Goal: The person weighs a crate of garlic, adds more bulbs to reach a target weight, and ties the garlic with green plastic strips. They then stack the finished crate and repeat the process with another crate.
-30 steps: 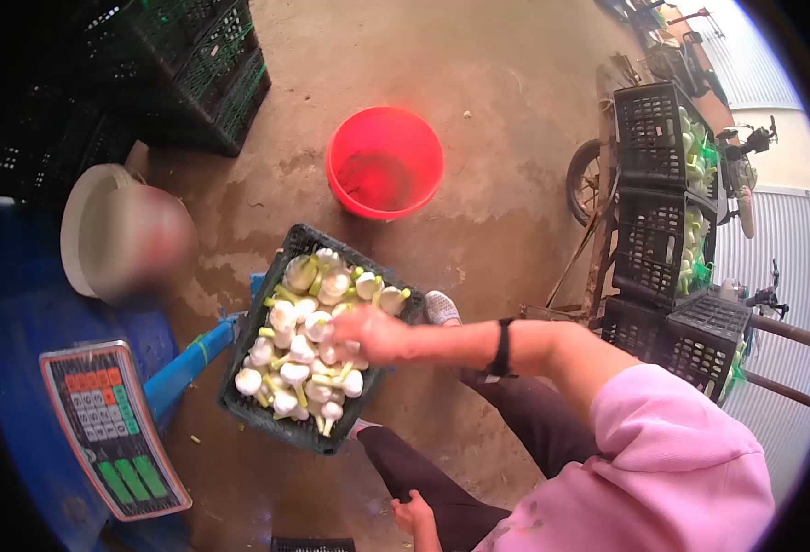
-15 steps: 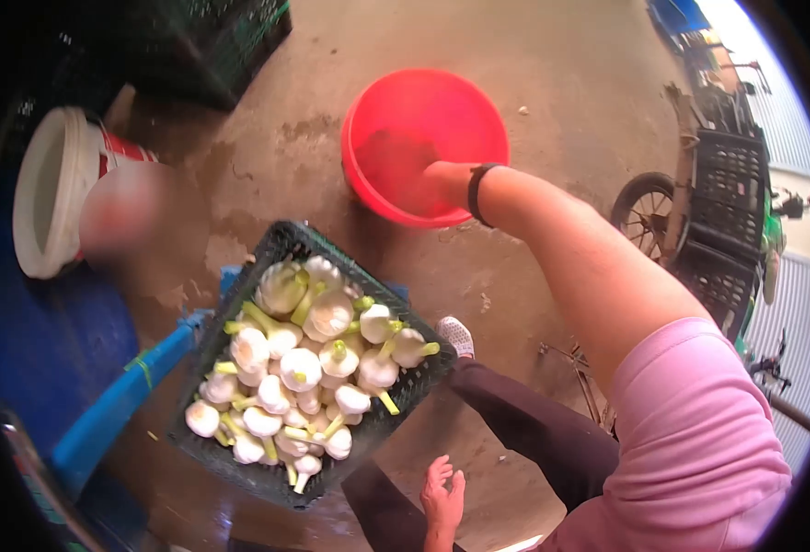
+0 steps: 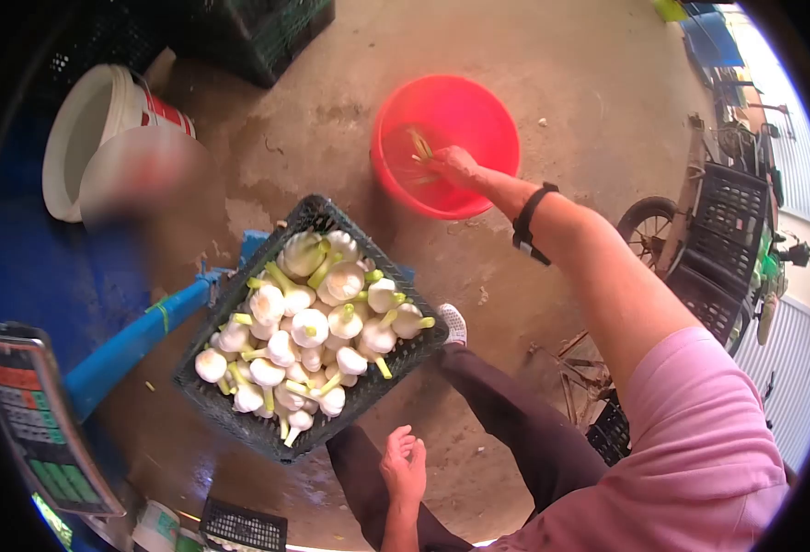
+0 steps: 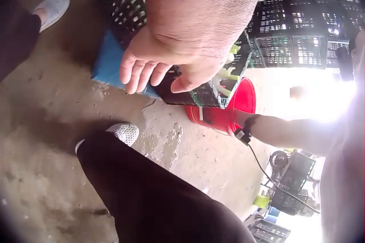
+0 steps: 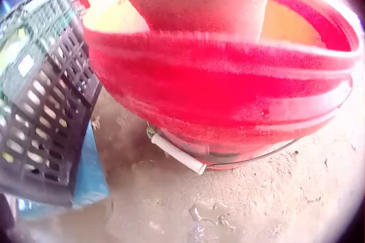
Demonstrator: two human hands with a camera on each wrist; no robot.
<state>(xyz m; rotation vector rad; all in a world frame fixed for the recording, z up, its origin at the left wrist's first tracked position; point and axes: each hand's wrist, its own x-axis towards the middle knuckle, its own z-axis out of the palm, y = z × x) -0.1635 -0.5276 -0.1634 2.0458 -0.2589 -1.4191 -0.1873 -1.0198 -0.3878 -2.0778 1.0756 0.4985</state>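
Observation:
My right hand (image 3: 457, 167) reaches inside the red bucket (image 3: 488, 115), its fingers pinching some thin, pale yellow garlic stalks (image 3: 419, 144) over the bucket's inside. In the right wrist view the bucket's rim hides the fingers. A dark plastic crate (image 3: 204, 391) heaped with white garlic bulbs (image 3: 310, 327) with short green stems stands between me and the bucket. Near my knees, just below the crate's corner, my left hand (image 3: 405, 467) hangs with relaxed fingers and holds nothing; the left wrist view shows the same hand (image 4: 185, 43) beside the crate.
The crate rests on a scale with a blue post (image 3: 138, 340) and keypad display (image 3: 46, 419). A white bucket (image 3: 83, 138) stands to the left, and stacked dark crates (image 3: 248, 37) rise behind. Loaded crates (image 3: 727, 212) and a wheel (image 3: 649, 230) are at right.
My right hand went from the garlic in the crate into the red bucket, then rose a little there, with the stalks now showing at its fingers. The left hand stays idle near my knees.

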